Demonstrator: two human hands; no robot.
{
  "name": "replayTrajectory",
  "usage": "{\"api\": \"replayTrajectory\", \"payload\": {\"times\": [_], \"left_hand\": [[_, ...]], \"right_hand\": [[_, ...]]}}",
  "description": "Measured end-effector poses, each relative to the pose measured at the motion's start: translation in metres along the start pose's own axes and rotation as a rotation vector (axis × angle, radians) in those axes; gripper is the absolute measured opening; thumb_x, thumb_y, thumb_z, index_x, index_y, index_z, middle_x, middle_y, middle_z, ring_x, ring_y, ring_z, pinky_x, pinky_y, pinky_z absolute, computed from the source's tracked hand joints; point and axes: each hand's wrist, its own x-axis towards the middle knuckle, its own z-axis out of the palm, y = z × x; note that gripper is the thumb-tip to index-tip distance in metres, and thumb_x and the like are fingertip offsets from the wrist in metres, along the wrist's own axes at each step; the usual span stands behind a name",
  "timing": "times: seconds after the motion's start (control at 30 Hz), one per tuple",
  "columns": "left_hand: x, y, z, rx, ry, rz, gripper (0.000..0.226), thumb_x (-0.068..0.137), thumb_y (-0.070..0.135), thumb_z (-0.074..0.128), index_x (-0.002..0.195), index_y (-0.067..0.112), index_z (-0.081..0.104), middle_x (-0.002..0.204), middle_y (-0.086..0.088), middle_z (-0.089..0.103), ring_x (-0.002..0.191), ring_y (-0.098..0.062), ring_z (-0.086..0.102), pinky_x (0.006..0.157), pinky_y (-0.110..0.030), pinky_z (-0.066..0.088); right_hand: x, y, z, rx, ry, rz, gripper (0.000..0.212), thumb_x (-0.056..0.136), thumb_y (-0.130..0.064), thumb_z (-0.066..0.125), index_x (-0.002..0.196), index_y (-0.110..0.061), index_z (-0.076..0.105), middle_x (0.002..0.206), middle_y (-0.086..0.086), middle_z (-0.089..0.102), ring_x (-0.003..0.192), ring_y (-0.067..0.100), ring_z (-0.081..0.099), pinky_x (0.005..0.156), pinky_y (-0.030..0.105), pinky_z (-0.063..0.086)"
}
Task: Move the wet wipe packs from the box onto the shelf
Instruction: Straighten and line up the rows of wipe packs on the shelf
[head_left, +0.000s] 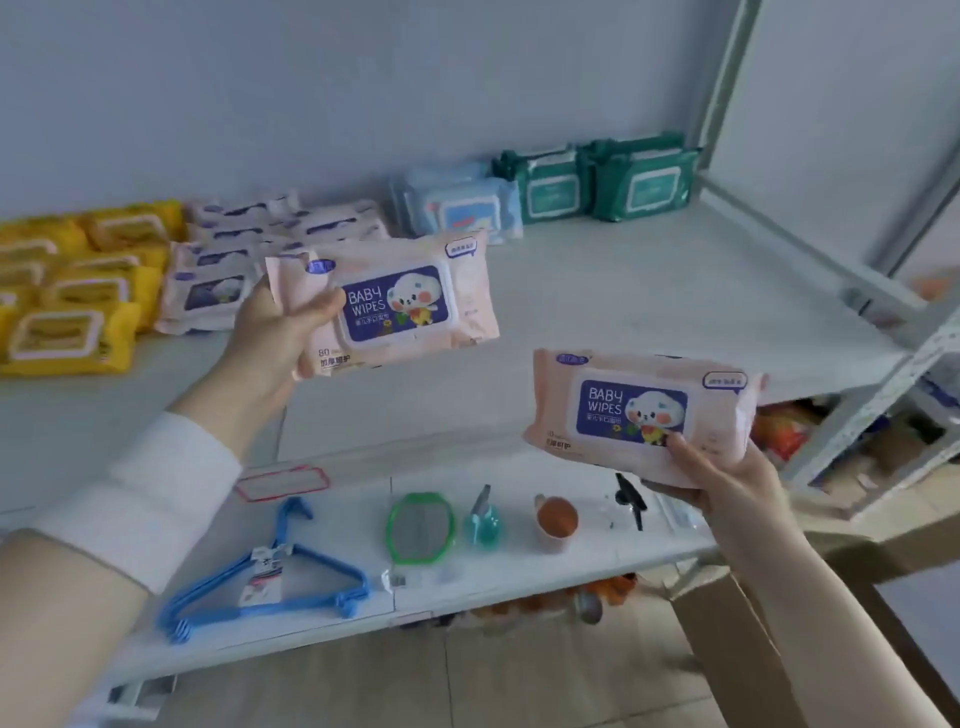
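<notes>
My left hand (280, 332) grips a pink baby wipes pack (400, 304) by its left end, held over the white shelf (649, 291). My right hand (727, 478) holds a second pink baby wipes pack (641, 410) from below at its lower right, thumb on its front, out in front of the shelf's front edge. Stacked pink packs (218, 275) lie on the shelf just behind my left hand. The cardboard box (737, 623) shows only in part at the lower right, under my right forearm.
Yellow packs (72, 291) fill the shelf's left, light blue packs (457, 205) and green packs (597, 182) stand at the back. The lower shelf (509, 571) carries blue hangers (270, 571), a green mirror (421, 527), a teal spray bottle (483, 519) and an orange cup (556, 519). A shelf post (883, 384) rises at right.
</notes>
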Motion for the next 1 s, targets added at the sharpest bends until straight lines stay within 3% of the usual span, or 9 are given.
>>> {"api": "replayTrajectory", "payload": {"times": [0.23,0.33,0.43,0.57,0.67,0.8,0.87,0.93,1.0], "left_hand": [[0.040,-0.035,-0.192,-0.036,0.164,-0.131,0.026,0.087,0.002,0.057,0.110,0.015,0.059,0.079,0.007,0.074,0.066,-0.007,0.071,0.049,-0.025,0.055],[0.068,-0.051,-0.222,-0.023,0.180,-0.182,0.032,0.086,0.003,0.058,0.117,0.013,0.056,0.077,0.008,0.074,0.065,-0.006,0.071,0.049,-0.023,0.055],[0.103,-0.063,-0.228,0.034,0.140,-0.202,0.030,0.087,0.005,0.058,0.117,0.011,0.056,0.096,-0.002,0.070,0.072,-0.007,0.071,0.053,-0.020,0.054],[0.145,-0.071,-0.219,0.369,0.153,-0.143,0.034,0.089,0.019,0.060,0.121,0.013,0.052,0.118,-0.005,0.062,0.111,-0.025,0.059,0.080,-0.032,0.051],[0.156,-0.076,-0.213,0.712,0.220,-0.003,0.050,0.086,0.020,0.063,0.131,0.012,0.043,0.132,-0.007,0.053,0.119,-0.025,0.051,0.087,-0.028,0.040],[0.164,-0.076,-0.222,0.932,0.112,0.196,0.060,0.082,0.013,0.067,0.136,0.015,0.041,0.140,-0.003,0.049,0.124,-0.020,0.049,0.091,-0.022,0.036],[0.175,-0.068,-0.233,1.091,0.003,0.254,0.059,0.083,0.016,0.066,0.136,0.019,0.042,0.145,0.001,0.042,0.131,-0.018,0.042,0.099,-0.024,0.035],[0.191,-0.053,-0.248,1.273,-0.099,0.347,0.053,0.083,0.022,0.064,0.133,0.022,0.046,0.147,0.002,0.039,0.135,-0.017,0.038,0.105,-0.025,0.028],[0.214,-0.031,-0.269,1.389,-0.164,0.393,0.046,0.085,0.026,0.062,0.129,0.022,0.050,0.141,0.002,0.049,0.126,-0.018,0.050,0.099,-0.028,0.038]], "right_hand": [[0.068,0.019,0.205,0.134,-0.241,0.049,0.035,0.069,-0.018,0.065,0.104,-0.017,0.060,0.089,-0.001,0.076,0.083,0.017,0.072,0.062,0.030,0.059],[0.095,0.026,0.254,0.111,-0.273,0.062,0.039,0.069,-0.017,0.066,0.107,-0.017,0.059,0.091,-0.002,0.075,0.084,0.017,0.072,0.062,0.031,0.059],[0.130,0.031,0.282,0.026,-0.296,0.081,0.045,0.071,-0.015,0.067,0.116,-0.013,0.058,0.098,0.002,0.074,0.085,0.017,0.072,0.063,0.031,0.059],[0.180,0.028,0.307,-0.276,-0.192,0.082,0.039,0.079,-0.012,0.071,0.116,-0.009,0.060,0.109,0.011,0.068,0.089,0.024,0.065,0.075,0.035,0.054],[0.202,0.025,0.313,-0.690,0.002,0.005,0.042,0.074,-0.022,0.076,0.108,-0.008,0.057,0.109,0.015,0.063,0.095,0.029,0.056,0.077,0.036,0.045],[0.198,0.018,0.320,-0.953,0.085,-0.040,0.075,0.072,-0.027,0.078,0.134,-0.007,0.041,0.131,0.021,0.045,0.125,0.032,0.032,0.106,0.042,0.028],[0.193,0.003,0.332,-1.046,0.114,-0.133,0.090,0.071,-0.028,0.078,0.144,-0.012,0.028,0.139,0.021,0.035,0.131,0.032,0.022,0.110,0.040,0.019],[0.191,-0.016,0.356,-1.144,0.065,-0.285,0.081,0.075,-0.029,0.075,0.142,-0.013,0.033,0.140,0.020,0.036,0.131,0.032,0.024,0.109,0.039,0.019],[0.191,-0.036,0.396,-1.236,-0.045,-0.408,0.064,0.080,-0.030,0.069,0.136,-0.014,0.043,0.137,0.018,0.042,0.129,0.032,0.030,0.108,0.037,0.022]]}}
